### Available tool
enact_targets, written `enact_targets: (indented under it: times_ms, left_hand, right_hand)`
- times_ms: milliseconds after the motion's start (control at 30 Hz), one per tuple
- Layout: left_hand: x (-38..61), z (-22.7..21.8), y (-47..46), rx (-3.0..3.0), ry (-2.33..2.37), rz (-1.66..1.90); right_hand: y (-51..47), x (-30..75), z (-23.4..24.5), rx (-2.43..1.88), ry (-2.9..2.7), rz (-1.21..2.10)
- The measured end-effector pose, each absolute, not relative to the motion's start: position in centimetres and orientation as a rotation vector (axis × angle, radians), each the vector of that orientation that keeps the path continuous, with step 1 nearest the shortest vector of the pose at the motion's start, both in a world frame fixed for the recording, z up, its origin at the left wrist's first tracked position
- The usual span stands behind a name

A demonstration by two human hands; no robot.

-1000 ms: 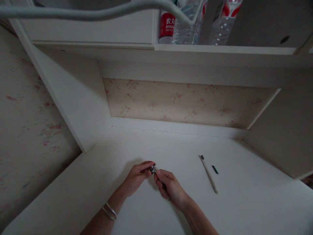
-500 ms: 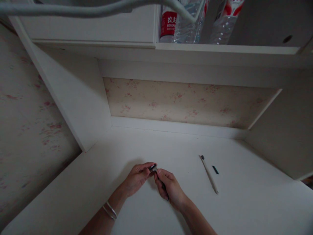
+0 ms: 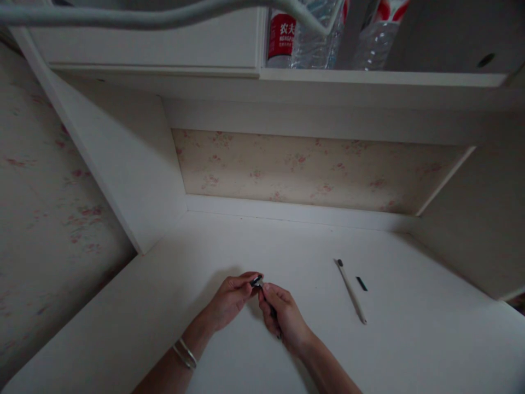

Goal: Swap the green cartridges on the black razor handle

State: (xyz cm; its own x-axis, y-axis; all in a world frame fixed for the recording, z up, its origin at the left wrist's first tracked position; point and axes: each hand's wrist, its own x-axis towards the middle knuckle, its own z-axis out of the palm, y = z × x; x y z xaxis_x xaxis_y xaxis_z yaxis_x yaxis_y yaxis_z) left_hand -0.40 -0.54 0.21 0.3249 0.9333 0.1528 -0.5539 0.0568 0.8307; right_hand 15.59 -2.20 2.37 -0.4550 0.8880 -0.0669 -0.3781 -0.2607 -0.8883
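My left hand (image 3: pixel 230 298) pinches a small dark piece with a shiny, light edge (image 3: pixel 256 281) between thumb and fingers. Wrapped in my right hand (image 3: pixel 288 317) is a slim dark handle (image 3: pixel 273 313), its lower end poking out below the palm. The fingertips of both hands almost meet at the shiny part; whether the piece and handle are joined I cannot tell. To the right of my hands lies a pale, slender toothbrush-like stick (image 3: pixel 351 293) with a dark head. Beside it rests a short dark strip (image 3: pixel 361 283).
Both hands are over a white desk (image 3: pixel 172 317). White side panels (image 3: pixel 118 158) and an overhead shelf (image 3: pixel 381 80) enclose it. Plastic bottles (image 3: pixel 314 41) stand on that shelf. A grey curved bar (image 3: pixel 143 19) crosses the top of the view.
My hands keep nearly the same pose; the lower end of the dark handle has shifted slightly. The camera view has tilted a little.
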Motion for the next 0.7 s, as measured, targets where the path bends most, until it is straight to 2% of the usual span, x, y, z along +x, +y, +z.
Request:
enact_targets:
  times_ms: [700]
  left_hand:
    - [-0.85, 0.84, -0.47, 1.053, 0.505, 1.169]
  right_hand:
    - [-2.53, 15.56, 2.86, -0.822, -1.181, 1.774]
